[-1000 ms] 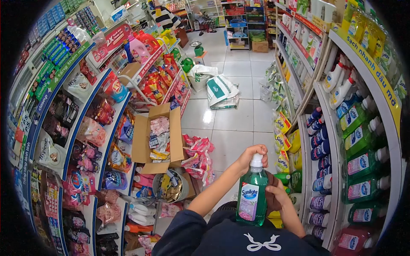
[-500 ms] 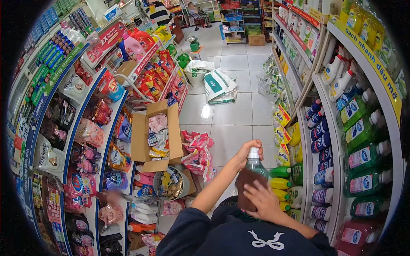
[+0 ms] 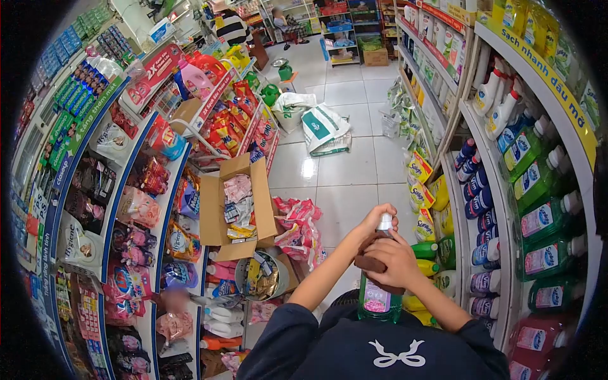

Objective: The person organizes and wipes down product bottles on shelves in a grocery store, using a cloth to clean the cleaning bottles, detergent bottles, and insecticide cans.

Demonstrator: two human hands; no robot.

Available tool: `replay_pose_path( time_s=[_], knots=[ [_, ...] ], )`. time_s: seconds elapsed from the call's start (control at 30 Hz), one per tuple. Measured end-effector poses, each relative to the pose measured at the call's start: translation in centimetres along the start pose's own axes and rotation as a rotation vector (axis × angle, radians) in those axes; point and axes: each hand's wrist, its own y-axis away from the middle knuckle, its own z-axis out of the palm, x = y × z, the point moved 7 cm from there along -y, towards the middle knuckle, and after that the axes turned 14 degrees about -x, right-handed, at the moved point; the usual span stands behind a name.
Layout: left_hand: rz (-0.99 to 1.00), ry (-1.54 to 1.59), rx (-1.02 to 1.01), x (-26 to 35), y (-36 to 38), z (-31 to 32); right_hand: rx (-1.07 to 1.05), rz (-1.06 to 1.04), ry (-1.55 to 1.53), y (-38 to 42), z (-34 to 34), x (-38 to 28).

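A green-tinted bottle [image 3: 379, 299] with a pink label stands close against my chest, its base near my shirt. My left hand [image 3: 373, 223] is closed around its neck, just below the white cap [image 3: 384, 221]. My right hand [image 3: 394, 258] wraps a brown cloth [image 3: 369, 263] around the bottle's upper part. Some of the cloth hangs out beneath the fingers, and the bottle's shoulder is hidden behind it.
Shelves of green bottles [image 3: 538, 218] and blue bottles [image 3: 476, 206] rise on my right. To the left stand an open cardboard box [image 3: 212, 218], a bucket of packets [image 3: 283, 278] and stocked shelves. White sacks [image 3: 326, 130] lie on the tiled floor; people are farther back.
My right hand has slid the brown cloth up from the bottle's body to its upper part, uncovering the pink label. My left hand stays at the neck.
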Motion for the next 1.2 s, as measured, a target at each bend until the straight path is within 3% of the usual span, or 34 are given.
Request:
replay_pose_path(
  time_s=[0.23,0.33,0.6,0.7,0.8,0.9,1.0,1.03,1.13,1.2],
  knots=[
    [0.082,0.050,0.065,0.2,1.5,-2.1,0.288,0.212,-0.199,3.6,0.6,1.1],
    [0.171,-0.080,0.051,0.7,1.6,-3.0,0.449,0.437,-0.496,5.6,2.1,3.1],
    [0.207,-0.003,-0.057,1.4,2.5,-1.1,0.019,0.682,-1.514,5.4,7.9,8.3],
    [0.206,-0.005,-0.157,1.7,2.4,0.2,-0.016,0.554,-1.975,3.7,6.0,5.0],
    [0.207,-0.042,-0.230,2.1,2.6,1.9,-0.058,0.335,-2.074,3.6,9.8,8.1],
    [0.207,-0.071,-0.294,2.4,2.8,3.2,0.057,0.225,-2.405,3.0,10.1,6.3],
    [0.209,-0.074,-0.321,2.2,3.0,3.3,-0.083,-0.201,-2.680,1.4,10.3,3.8],
    [0.213,-0.075,-0.323,2.5,3.2,3.1,0.129,0.150,-2.421,2.3,11.5,5.0],
    [0.241,-0.069,-0.262,2.9,4.6,1.6,-0.340,0.110,-2.650,1.2,10.2,1.2],
    [0.269,-0.050,-0.206,3.1,5.6,0.5,-0.414,0.177,-2.524,3.0,15.7,2.4]
  ],
)
